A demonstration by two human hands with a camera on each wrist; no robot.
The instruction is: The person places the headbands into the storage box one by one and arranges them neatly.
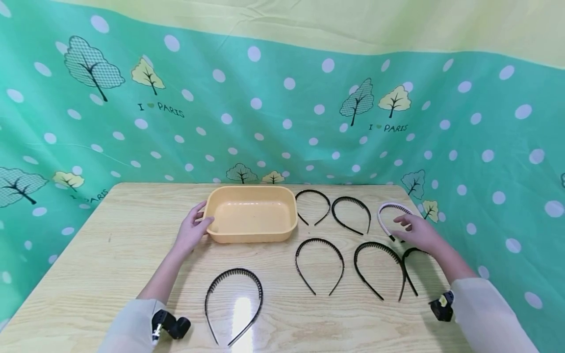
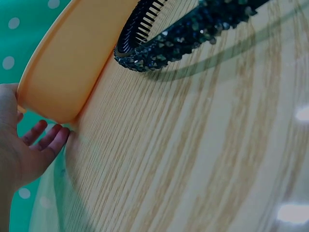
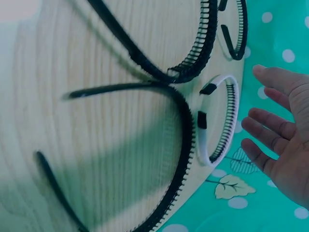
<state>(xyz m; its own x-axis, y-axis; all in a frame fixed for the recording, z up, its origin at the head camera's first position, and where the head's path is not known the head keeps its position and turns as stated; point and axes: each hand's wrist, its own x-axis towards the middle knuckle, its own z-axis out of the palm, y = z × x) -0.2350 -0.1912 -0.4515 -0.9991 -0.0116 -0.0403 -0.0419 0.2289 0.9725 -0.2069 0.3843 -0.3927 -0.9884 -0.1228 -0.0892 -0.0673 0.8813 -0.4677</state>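
Just left of centre, we see the left hand [image 1: 192, 229] gripping a pale orange basin [image 1: 251, 237], thumb over its rim. At centre right, the right hand [image 1: 417, 232] partly hides a white headband [image 1: 390, 204]. We count six black headbands [image 1: 318, 240]: five right of centre, one at lower left of centre.

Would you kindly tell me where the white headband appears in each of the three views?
Head: white headband right of centre, partly hidden behind the right hand.
Left wrist: not in it.
Right wrist: right of centre, just left of that hand.
Shared landmark: green dotted cloth, visible in all three.
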